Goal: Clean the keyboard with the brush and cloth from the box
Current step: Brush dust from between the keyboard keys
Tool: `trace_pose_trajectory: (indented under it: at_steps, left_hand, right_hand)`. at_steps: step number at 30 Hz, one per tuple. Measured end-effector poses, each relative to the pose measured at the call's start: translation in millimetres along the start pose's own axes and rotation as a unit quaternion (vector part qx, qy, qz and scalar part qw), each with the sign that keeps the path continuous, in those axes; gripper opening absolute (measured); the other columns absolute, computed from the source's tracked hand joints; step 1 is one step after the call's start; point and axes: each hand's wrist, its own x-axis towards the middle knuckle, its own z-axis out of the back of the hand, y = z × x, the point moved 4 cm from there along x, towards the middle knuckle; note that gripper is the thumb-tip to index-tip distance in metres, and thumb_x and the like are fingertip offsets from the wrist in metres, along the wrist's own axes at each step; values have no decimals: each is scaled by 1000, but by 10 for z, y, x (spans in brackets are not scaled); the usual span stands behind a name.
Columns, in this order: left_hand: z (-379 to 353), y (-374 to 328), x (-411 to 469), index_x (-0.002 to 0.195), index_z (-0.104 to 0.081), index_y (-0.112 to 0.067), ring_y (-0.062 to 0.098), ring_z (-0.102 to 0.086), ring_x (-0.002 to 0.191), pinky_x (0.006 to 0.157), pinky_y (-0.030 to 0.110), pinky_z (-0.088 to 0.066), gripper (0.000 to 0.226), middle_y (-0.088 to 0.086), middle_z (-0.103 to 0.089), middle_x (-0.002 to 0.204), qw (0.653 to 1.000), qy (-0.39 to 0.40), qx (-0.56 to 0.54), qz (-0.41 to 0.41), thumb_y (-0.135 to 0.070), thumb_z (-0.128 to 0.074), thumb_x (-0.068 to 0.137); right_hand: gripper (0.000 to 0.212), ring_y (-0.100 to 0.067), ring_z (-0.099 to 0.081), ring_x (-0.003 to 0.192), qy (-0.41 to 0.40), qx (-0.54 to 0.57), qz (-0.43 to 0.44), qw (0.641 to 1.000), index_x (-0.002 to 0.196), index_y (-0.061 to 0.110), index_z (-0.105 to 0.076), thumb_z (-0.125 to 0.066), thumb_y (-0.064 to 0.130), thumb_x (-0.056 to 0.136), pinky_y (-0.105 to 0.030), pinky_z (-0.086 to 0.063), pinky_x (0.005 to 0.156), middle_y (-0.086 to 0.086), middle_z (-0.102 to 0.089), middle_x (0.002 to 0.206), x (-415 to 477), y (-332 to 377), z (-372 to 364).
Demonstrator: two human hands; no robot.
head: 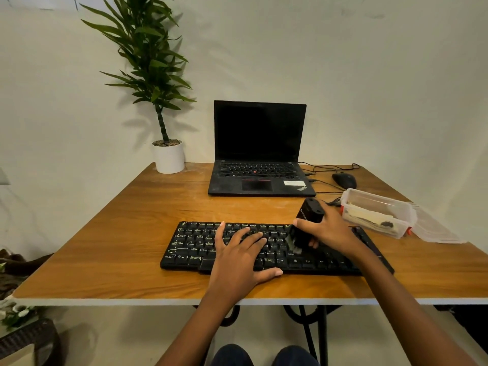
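Near the front edge of the table [105, 247], the left hand [237, 249] lies flat, fingers spread, pinning the keyboard [190, 249]; if it lifts, strokes may skid the board. Further right, the right hand [330, 228] grips the brush [310, 212], bristles on the keys; hard pressure could pop a keycap. Its palm hides the keys beneath, and the cloth [369, 216] in the box [405, 215] is blurry.
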Motion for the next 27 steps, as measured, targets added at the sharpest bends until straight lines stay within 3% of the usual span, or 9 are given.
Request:
trace_pose_trajectory:
  at_steps: [2,6,10,13,17,21,24,27]
  left_hand:
    - [-6,-3,-1,108,-71,-31,12,-59,115,110,56,-9,82,-15,-67,114,1000,2,-1,-2,-82,-13,82]
    - [4,2,0,107,-71,-32,11,-59,114,109,56,-9,82,-16,-67,113,1000,0,0,-2,-82,-12,81]
    - [0,3,-3,107,-71,-31,11,-59,114,108,56,-12,81,-15,-67,113,1000,-3,0,-2,-82,-13,81]
    - [0,9,-4,107,-71,-31,12,-59,115,108,56,-12,82,-15,-67,114,1000,-4,2,-1,-82,-13,81]
    - [-1,3,-1,108,-71,-31,11,-59,115,108,56,-12,82,-16,-67,114,1000,-4,2,-2,-82,-13,81]
    - [-6,10,0,108,-71,-32,11,-59,115,108,56,-12,80,-16,-67,114,1000,-4,3,0,-83,-15,81]
    - [-3,6,-5,107,-71,-31,11,-59,114,108,56,-11,81,-16,-67,113,1000,-6,2,-2,-82,-14,81]
    - [15,8,1,106,-71,-31,11,-59,113,109,56,-11,81,-16,-67,112,1000,-7,2,0,-82,-13,81]
  right_hand:
    - [29,-20,-62,58,-16,0,-7,1000,104,19,-46,-66,25,84,-25,-51,48,-7,-63,85,11,-9,44]
    - [25,-19,-57,57,63,24,-55,996,100,20,-45,-65,21,85,-25,-46,46,-7,-63,83,41,-10,54]
    - [29,-19,-60,55,23,-5,-30,999,105,14,-48,-66,23,85,-25,-49,47,-6,-64,79,124,22,70]
    - [24,-17,-56,50,70,24,-44,996,101,16,-48,-65,22,85,-23,-46,44,-6,-65,78,104,14,-5]
    - [30,-19,-60,52,14,20,-17,1000,106,14,-48,-67,24,84,-26,-49,46,-10,-66,82,132,8,22]
    - [25,-16,-56,49,84,21,-34,996,103,15,-48,-65,23,86,-24,-46,45,-7,-66,81,137,38,-40]
    - [29,-13,-57,49,54,-6,-16,998,108,17,-45,-63,25,87,-22,-48,46,-5,-63,79,175,71,-23]
    - [22,-14,-54,50,98,-12,-44,994,98,21,-43,-62,24,87,-21,-45,45,-3,-61,80,203,82,-59]
